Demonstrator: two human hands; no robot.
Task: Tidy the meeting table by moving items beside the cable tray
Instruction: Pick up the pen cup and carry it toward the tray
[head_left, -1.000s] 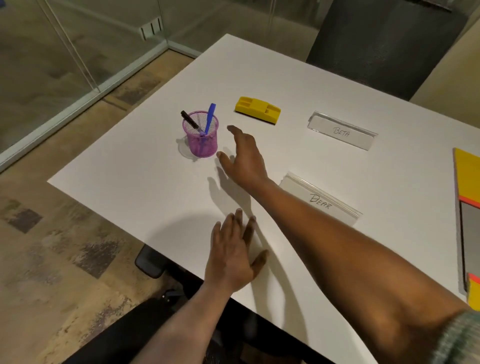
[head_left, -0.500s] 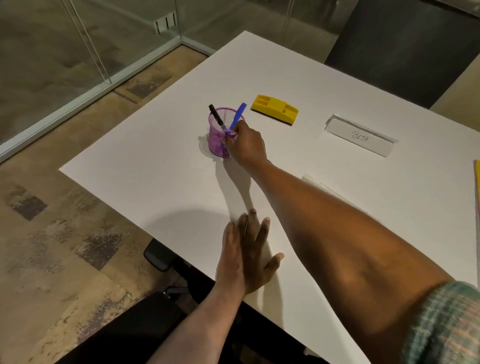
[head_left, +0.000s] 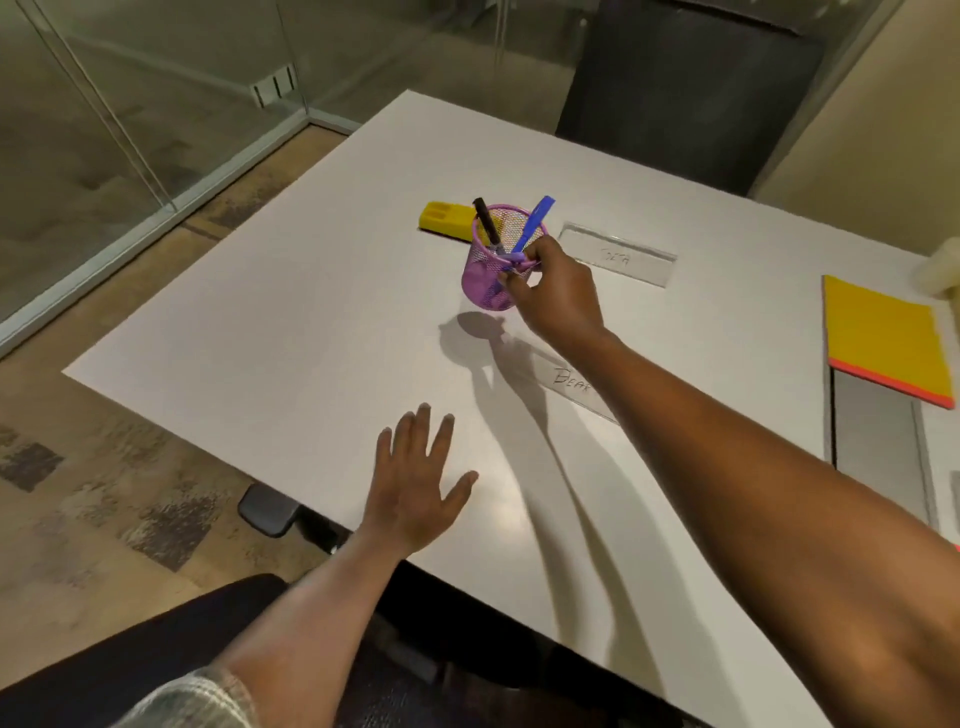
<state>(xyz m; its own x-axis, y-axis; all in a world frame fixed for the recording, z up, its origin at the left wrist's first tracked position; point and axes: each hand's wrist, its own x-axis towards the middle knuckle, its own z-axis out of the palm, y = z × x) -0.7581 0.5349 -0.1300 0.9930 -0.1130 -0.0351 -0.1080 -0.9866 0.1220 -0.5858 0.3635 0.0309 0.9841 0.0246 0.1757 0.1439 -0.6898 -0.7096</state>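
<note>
The purple mesh cup (head_left: 491, 265) is up off the counter (head_left: 291, 332). You can tell because its dark shadow lies on the white top just below it, with a gap between. A black pen (head_left: 485, 221) and a blue pen (head_left: 532, 223) stick up out of the cup and lean apart. The cup stands nearly straight, its open end up.

The right hand (head_left: 558, 296) holds it. Its fingers (head_left: 519, 270) are pinched on the near rim of the cup, on the side closest to the person. So the cup hangs just past the fingers, a little to the left of the hand.

The left hand (head_left: 415, 483) lies flat on the counter near the front edge, fingers spread, holding nothing. It is well apart from the cup, so the right hand is the one to carry it.

Behind the cup sits a yellow block (head_left: 447, 221). A clear name card (head_left: 618, 254) lies to its right, and another name card (head_left: 571, 384) lies under the right arm. A yellow pad (head_left: 883, 338) rests far to the right, by a long grey strip (head_left: 872, 441) that may be the cable tray. I think the cup must travel right, toward that side.
</note>
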